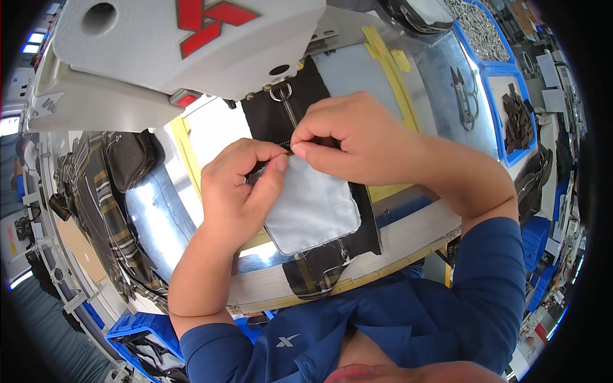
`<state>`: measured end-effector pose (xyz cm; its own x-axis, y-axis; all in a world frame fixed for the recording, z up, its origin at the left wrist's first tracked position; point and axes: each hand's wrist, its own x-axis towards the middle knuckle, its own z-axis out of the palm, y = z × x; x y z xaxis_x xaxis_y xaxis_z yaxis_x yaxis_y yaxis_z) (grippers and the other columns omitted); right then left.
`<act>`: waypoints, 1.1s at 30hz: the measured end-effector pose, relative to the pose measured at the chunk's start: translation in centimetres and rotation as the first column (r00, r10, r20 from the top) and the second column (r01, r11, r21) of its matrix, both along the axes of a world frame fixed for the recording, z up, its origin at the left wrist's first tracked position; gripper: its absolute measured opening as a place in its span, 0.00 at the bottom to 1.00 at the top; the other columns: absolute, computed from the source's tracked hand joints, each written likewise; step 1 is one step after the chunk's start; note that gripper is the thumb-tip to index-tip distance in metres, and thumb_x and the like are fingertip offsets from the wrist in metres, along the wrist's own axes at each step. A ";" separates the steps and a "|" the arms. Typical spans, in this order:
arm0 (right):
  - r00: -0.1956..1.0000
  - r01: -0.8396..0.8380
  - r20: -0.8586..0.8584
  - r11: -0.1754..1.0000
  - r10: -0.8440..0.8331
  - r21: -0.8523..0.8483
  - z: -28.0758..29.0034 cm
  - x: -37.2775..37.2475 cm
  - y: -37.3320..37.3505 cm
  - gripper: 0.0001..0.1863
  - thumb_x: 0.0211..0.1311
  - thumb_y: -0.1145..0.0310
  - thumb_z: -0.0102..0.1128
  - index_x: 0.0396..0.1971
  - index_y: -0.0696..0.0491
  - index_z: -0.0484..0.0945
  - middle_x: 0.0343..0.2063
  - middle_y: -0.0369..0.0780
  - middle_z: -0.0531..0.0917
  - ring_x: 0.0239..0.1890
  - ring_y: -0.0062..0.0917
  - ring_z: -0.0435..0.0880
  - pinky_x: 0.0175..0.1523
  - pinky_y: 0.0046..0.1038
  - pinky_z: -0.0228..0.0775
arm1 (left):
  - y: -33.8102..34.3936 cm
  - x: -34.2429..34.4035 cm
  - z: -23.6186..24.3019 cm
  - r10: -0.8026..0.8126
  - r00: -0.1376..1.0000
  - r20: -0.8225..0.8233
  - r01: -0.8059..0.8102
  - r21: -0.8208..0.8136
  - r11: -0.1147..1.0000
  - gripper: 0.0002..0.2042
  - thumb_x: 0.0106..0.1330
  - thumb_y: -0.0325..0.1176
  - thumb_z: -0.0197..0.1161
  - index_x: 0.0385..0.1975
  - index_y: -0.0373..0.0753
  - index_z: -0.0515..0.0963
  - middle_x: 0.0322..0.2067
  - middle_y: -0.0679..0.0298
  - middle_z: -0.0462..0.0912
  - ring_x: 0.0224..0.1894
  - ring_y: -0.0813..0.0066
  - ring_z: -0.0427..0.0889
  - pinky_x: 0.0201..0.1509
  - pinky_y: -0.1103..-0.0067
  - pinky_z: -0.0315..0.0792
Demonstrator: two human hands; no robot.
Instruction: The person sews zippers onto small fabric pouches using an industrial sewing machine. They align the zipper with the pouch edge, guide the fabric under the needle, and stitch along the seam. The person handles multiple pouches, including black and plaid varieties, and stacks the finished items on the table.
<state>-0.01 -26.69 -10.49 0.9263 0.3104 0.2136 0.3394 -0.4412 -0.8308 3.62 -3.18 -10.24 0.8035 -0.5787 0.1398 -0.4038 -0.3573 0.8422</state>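
A: What is the left hand (233, 191) doing?

B: Its fingers are pinching together on the top edge of the pale grey rounded fabric patch (313, 207), thumb pressing from above.

A: And the right hand (348, 137)?

B: Its fingers are clamping the same edge, where the patch is meeting the black fabric panel with a metal zipper (287, 108).

A: Where is the work lying?

B: On the shiny metal desk (153, 210), just below the white sewing machine head (172, 45). Small black thread snips (465, 96) are resting well apart, at right.
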 end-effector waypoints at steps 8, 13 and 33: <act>0.999 0.016 0.037 0.997 -0.013 -0.077 -0.1 0.1 0.1 0.07 0.66 0.68 0.65 0.33 0.57 0.83 0.29 0.44 0.85 0.34 0.43 0.86 0.39 0.43 0.76 | -0.2 -0.1 -0.1 0.069 0.997 -0.037 -0.067 0.063 0.996 0.04 0.71 0.26 0.70 0.38 0.31 0.84 0.34 0.64 0.86 0.36 0.79 0.79 0.43 0.80 0.74; 0.985 0.107 0.159 0.956 -0.065 -0.272 -1.5 0.7 0.4 0.05 0.69 0.69 0.66 0.36 0.54 0.82 0.32 0.41 0.83 0.36 0.42 0.85 0.39 0.41 0.77 | -0.4 1.2 -1.6 0.164 0.986 -0.027 -0.162 0.065 0.985 0.05 0.70 0.29 0.73 0.37 0.33 0.86 0.33 0.56 0.89 0.29 0.70 0.83 0.36 0.75 0.77; 0.991 0.130 0.101 0.873 -0.093 -0.471 -2.8 8.3 -2.6 0.16 0.69 0.62 0.64 0.32 0.63 0.87 0.29 0.55 0.87 0.39 0.54 0.88 0.46 0.51 0.81 | -0.8 10.2 -3.8 0.067 0.997 0.027 -0.072 0.399 0.914 0.15 0.67 0.35 0.72 0.51 0.36 0.85 0.43 0.56 0.90 0.44 0.62 0.87 0.51 0.69 0.79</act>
